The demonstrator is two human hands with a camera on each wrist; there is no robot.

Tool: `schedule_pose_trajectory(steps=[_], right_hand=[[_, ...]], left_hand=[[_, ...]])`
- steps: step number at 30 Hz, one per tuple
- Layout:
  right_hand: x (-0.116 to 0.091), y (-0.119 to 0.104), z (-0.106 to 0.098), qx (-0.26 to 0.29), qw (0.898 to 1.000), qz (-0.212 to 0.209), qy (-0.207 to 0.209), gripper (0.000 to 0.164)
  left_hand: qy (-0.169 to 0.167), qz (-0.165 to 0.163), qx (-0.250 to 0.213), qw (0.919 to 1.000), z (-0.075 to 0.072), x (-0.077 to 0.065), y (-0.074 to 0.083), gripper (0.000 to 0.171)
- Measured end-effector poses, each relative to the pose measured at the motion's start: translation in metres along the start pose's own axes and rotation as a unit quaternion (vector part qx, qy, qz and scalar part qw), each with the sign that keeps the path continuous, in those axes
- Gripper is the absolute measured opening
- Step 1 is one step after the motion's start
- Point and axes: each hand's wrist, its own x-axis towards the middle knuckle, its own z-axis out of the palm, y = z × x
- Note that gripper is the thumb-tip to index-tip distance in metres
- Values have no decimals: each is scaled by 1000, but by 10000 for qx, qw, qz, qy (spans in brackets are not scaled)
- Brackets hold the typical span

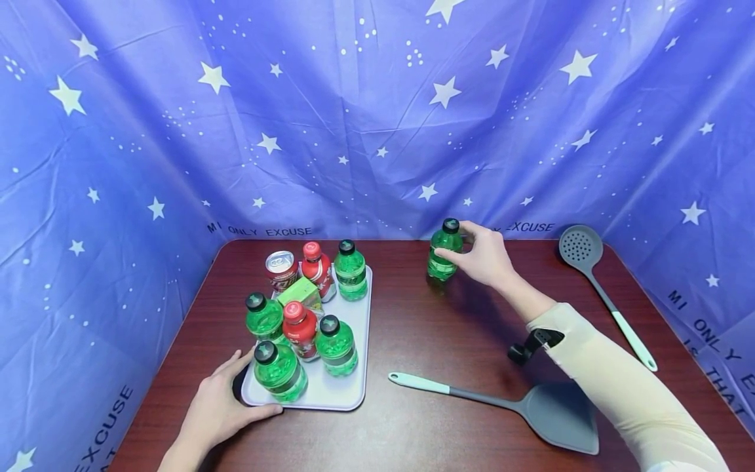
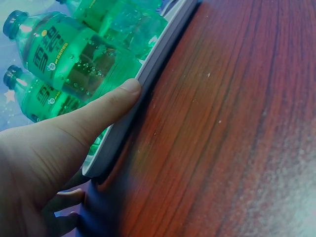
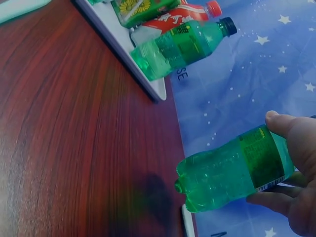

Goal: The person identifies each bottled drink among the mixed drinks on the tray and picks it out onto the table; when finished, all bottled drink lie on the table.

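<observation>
My right hand (image 1: 486,255) grips a green soda bottle (image 1: 442,254) with a black cap, thumb on one side and fingers on the other. In the right wrist view the bottle's base hangs above the table. At the near left corner of a white tray (image 1: 330,395) is my left hand (image 1: 217,403). Its straight thumb touches the front rim in the left wrist view; the other fingers lie along the left side, partly hidden. Several more green soda bottles (image 1: 335,347) stand on the tray, with two red bottles (image 1: 301,331), a can (image 1: 282,270) and a green box (image 1: 300,295).
A grey spatula (image 1: 560,416) with a mint handle lies in front, partly under the right forearm. Along the right side lies a slotted skimmer (image 1: 580,246). A starry blue cloth (image 1: 377,118) hangs behind and beside the brown table (image 1: 401,328).
</observation>
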Motion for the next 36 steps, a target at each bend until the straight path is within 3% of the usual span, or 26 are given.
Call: schedule_pose_trajectory(steps=[15,36], right_hand=[[-6,19,-3,-341,9993,80,153,41],[-12,29,8,-120,9989,460,24,49]], left_hand=[[25,38,-21,10000,-1,-1,2,125],[-85,-114,-33,9999,-2,-1,2,125]])
